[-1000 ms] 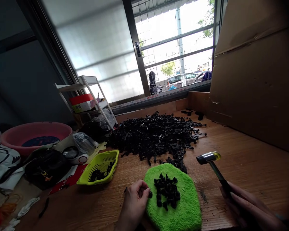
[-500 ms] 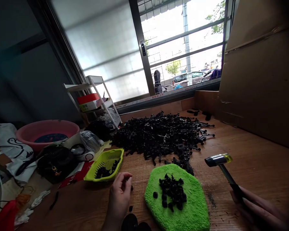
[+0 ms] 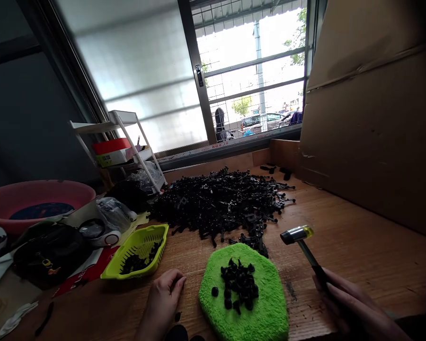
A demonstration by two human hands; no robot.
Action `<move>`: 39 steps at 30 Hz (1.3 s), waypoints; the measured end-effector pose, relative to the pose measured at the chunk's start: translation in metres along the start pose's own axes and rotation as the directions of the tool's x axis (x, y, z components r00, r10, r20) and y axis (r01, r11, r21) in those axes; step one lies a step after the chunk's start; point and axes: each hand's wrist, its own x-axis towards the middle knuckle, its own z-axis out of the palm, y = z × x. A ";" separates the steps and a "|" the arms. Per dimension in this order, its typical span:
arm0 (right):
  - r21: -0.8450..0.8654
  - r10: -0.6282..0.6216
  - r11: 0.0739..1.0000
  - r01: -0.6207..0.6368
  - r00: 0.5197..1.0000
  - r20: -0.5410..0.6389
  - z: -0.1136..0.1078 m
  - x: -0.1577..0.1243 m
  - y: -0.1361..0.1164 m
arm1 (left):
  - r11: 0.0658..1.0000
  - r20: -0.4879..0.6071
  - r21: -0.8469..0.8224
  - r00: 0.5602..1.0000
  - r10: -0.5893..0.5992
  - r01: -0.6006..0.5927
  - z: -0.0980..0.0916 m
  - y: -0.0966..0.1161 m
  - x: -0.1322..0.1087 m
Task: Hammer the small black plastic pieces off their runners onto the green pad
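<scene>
My left hand (image 3: pixel 162 300) is over the table left of a green fluffy pad (image 3: pixel 266 303), its fingers curled together; what they hold, if anything, is hidden. Wrapped round the dark handle of a small hammer (image 3: pixel 298 234) is my right hand (image 3: pixel 344 298), right of the pad. The hammer has a metal head with a yellow end and a black end, and it is raised off the table. Small black round pieces (image 3: pixel 246 286) lie bunched on the pad. Behind it spreads a big heap of black parts (image 3: pixel 213 203). A yellow-green basket (image 3: pixel 108 270) with black bits stands behind my left hand.
A large cardboard sheet (image 3: pixel 369 123) stands along the right side. At the left are a pink basin (image 3: pixel 81 189), a black bag (image 3: pixel 53 251), clear plastic bags and a white shelf rack (image 3: pixel 122 118). A window runs along the back. Dark round objects lie at the bottom edge.
The view has shifted, so most things appear further left. My left hand's thumb and fingers have come closer together. The hammer is still in my right hand.
</scene>
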 end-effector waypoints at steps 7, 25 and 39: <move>0.060 0.029 0.998 -0.027 0.999 -0.028 0.001 -0.003 0.000 | 0.913 0.133 -0.397 0.990 -0.041 0.092 0.028 0.044 0.014; 0.130 -0.089 0.988 0.080 0.993 0.072 0.004 0.003 -0.006 | 0.973 0.254 0.073 0.948 0.192 -0.217 0.072 0.140 0.119; 0.412 -0.087 0.911 0.037 0.991 0.105 0.005 0.009 -0.003 | 0.992 0.329 -0.106 0.938 0.106 -0.074 0.073 0.145 0.149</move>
